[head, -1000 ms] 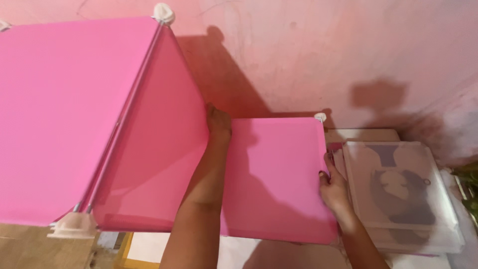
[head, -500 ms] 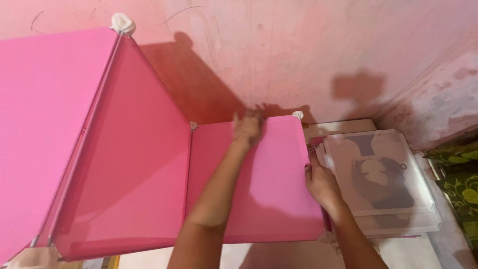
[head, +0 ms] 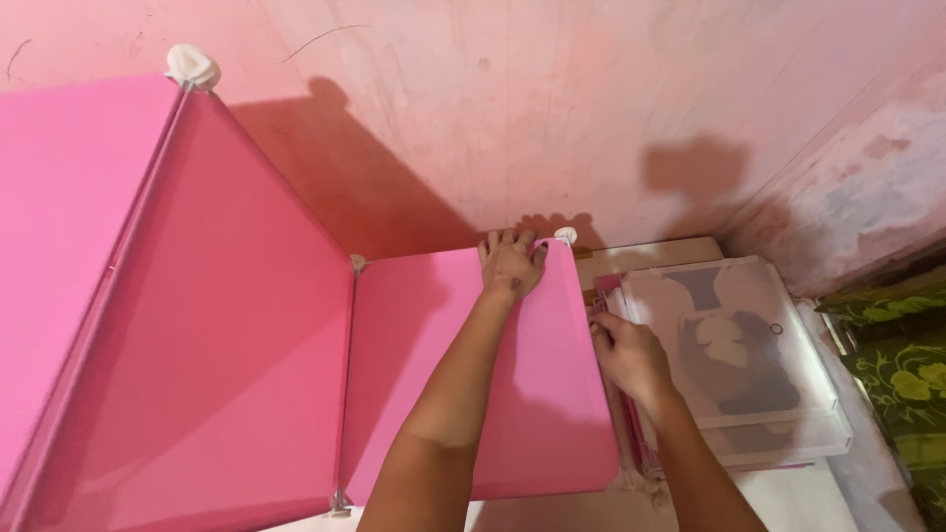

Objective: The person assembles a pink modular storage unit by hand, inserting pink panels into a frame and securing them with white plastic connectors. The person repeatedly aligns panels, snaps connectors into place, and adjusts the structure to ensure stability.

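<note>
A pink plastic panel (head: 463,384) lies flat, low against the wall, joined to a taller pink cube frame (head: 197,325) on its left. My left hand (head: 510,264) presses flat on the panel's far edge, fingers over the rim, beside a white corner connector (head: 566,236). My right hand (head: 631,357) grips the panel's right edge with curled fingers, next to more pink panels standing on edge (head: 631,433).
A pink wall (head: 552,108) rises right behind the panels. Another white connector (head: 192,67) caps the tall frame's top corner. A stack of translucent panels with a grey figure (head: 729,355) lies at the right; green patterned cloth (head: 897,374) lies beyond it.
My left hand has slid from the panel's left part to its far right corner. The view has shifted, showing the panel lying lower by the wall.
</note>
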